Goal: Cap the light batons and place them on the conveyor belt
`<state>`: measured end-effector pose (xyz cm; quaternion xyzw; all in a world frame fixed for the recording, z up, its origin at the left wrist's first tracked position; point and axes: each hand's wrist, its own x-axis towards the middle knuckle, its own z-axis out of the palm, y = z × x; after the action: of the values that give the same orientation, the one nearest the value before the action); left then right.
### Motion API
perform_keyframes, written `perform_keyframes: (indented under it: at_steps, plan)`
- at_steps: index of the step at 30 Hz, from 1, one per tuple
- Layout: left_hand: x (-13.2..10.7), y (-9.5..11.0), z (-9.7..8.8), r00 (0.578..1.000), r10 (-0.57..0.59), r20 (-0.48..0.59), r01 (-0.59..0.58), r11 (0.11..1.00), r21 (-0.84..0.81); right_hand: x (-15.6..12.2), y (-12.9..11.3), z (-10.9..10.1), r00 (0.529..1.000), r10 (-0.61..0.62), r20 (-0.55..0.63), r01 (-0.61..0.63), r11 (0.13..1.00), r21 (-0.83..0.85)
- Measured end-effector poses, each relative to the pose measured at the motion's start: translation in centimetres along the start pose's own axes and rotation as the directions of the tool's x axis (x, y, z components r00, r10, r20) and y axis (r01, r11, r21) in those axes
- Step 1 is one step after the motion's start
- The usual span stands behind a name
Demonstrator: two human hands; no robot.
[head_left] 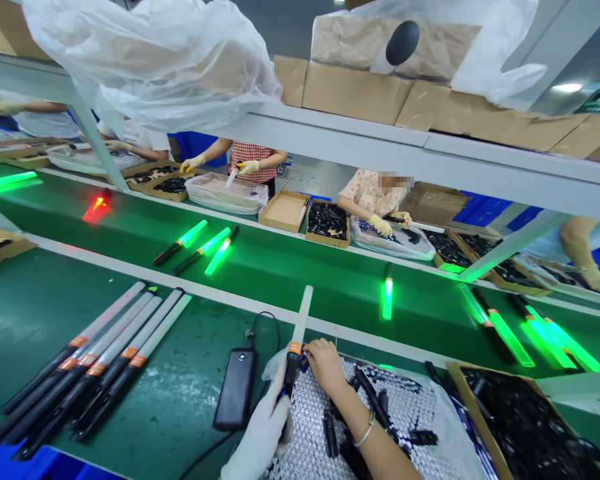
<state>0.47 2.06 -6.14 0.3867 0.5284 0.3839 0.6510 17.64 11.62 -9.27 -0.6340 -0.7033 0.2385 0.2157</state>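
**Light baton point(300, 320)**, held above the near edge of the bench point(180, 387), its tube pointing toward 12 o'clock.

- **Hands:** The gloved left hand point(260, 433) has its fingers wrapped closed round the black handle. The bare right hand point(325, 363) bunches its fingertips against the orange collar; whether they grip it cannot be told.
- **Handling:** The baton looks light and stiff. Its smooth white tube is probably slippery and easy to crack, so the handle below the collar is the safer hold.
- **At 9 o'clock:** A power bank point(237, 397), then a row of unlit batons point(95, 360).
- **At 12 o'clock:** Lit green batons point(215, 250) lie on the conveyor belt point(290, 273), with a co-worker point(375, 200) seated beyond.
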Motion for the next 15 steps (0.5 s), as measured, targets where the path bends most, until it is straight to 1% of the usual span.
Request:
perform_keyframes:
  at_steps: [2, 3, 6, 8, 10, 11, 12, 13, 15]
  plan:
    - [0.2, 0.1, 0.0, 0.999, -0.029, 0.019, 0.029, 1.0, 0.008, -0.3, -0.2, -0.9, 1.0, 0.012, -0.018, -0.011, 0.997, 0.076]
    - [0.3, 0.3, 0.0, 1.0, -0.019, 0.021, 0.018, 0.999, 0.027, -0.6, -0.4, -1.5, 0.999, 0.029, -0.032, -0.025, 0.992, 0.12]
    - [0.6, 0.9, -0.1, 0.99, 0.138, 0.008, -0.138, 0.982, 0.127, -2.2, -1.2, -4.0, 0.993, 0.092, -0.077, -0.071, 0.968, 0.242]
    - [0.5, 1.6, -0.1, 0.977, 0.211, 0.027, -0.212, 0.961, 0.176, -3.8, -2.2, -5.8, 0.99, 0.121, -0.069, -0.083, 0.913, 0.401]
    - [0.3, 2.1, 0.1, 0.97, 0.24, 0.05, -0.245, 0.95, 0.193, -5.5, -3.7, -7.2, 0.993, 0.116, -0.01, -0.088, 0.801, 0.593]
    - [0.2, 2.3, 0.2, 0.966, 0.252, 0.057, -0.258, 0.947, 0.193, -6.3, -4.5, -7.6, 0.995, 0.097, 0.029, -0.092, 0.739, 0.668]
    - [0.0, 2.3, 0.4, 0.962, 0.266, 0.059, -0.273, 0.943, 0.192, -6.9, -5.3, -7.8, 0.995, 0.076, 0.064, -0.099, 0.694, 0.713]
    - [-0.1, 2.3, 0.6, 0.957, 0.282, 0.064, -0.289, 0.938, 0.189, -7.5, -6.1, -7.8, 0.994, 0.058, 0.088, -0.104, 0.682, 0.724]
    - [-0.5, 2.0, 0.8, 0.95, 0.306, 0.062, -0.313, 0.933, 0.178, -8.5, -7.5, -7.3, 0.995, 0.042, 0.087, -0.091, 0.711, 0.697]
